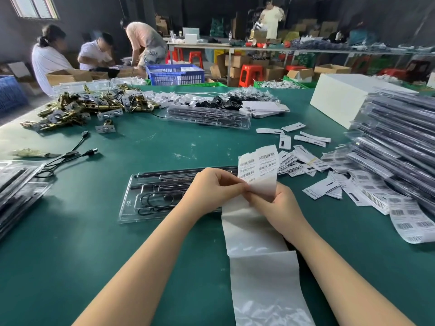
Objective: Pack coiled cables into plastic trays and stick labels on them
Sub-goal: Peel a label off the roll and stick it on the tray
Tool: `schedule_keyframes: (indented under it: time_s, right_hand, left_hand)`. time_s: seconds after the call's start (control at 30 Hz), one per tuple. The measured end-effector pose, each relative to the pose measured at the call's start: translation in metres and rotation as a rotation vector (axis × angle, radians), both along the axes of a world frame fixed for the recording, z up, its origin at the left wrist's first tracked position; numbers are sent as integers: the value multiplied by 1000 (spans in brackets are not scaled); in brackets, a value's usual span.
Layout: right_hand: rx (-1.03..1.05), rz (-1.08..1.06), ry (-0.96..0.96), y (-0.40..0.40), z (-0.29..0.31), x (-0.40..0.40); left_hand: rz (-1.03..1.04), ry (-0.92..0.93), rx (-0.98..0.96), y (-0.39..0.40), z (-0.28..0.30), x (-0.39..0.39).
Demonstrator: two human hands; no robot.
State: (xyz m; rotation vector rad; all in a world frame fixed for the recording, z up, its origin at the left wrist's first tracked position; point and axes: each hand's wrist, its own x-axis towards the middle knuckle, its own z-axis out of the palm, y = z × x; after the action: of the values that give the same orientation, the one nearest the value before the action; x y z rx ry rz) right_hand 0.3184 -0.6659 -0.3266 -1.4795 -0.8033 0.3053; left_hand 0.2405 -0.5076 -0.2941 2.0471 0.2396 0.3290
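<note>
Head view: looking down on a dark green felt-like tabletop [153, 142] in a dim workshop, with cardboard boxes, red plastic stools [250, 75] and a blue slatted crate [175, 74] standing behind it. Four people working farther back, three bent at the left, one standing at a far bench.

Both forearms reaching forward from the bottom edge and meeting near the middle. Left hand [215, 188] curling its fingers, grip pinching the upper edge of a long white strip of barcode labels on glossy backing paper [257, 168]. Right hand [276, 204] grip pinching the same strip from below, thumbs almost touching. Backing trailing down toward the bottom edge.

Lying just behind the hands, one clear plastic tray holding black rods and a coiled black cable [155, 196]. A second such tray [208, 117] sitting farther back. One tall stack of filled trays [400, 137] leaning at the right, loose barcode labels [303, 161] scattered beside it. One heap of brass-coloured hardware [77, 109] at far left.
</note>
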Motion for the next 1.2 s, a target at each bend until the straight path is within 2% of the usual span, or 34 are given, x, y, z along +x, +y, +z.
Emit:
schedule_keyframes:
  time_s: [0.07,0.23,0.47,0.6,0.73,0.9,1.1,1.2]
  right_hand:
    - [2,-40,31,0,-1,1]
    - [-43,-101,22,0,-3,6]
    - [-47,-107,32,-1,-6,7]
    - [-17,-86,46,-2,-2,5]
    - [52,8,38,-4,5,2]
    - [145,129,79,-8,10,0]
    - [147,3,177,-4,7,-5]
    - [170,-14,138,-2,10,-6]
  left_hand:
    - [5,11,-63,-1,0,0]
    - [-19,99,-362,-2,-1,-2]
    - [-36,200,-505,-2,0,-2]
    - [-34,176,-398,0,-1,-3]
    - [-163,35,-315,3,0,-5]
    - [-44,-152,-175,3,1,0]
    - [-62,-318,-240,2,2,-1]
    - [-32,-321,-108,3,3,-1]
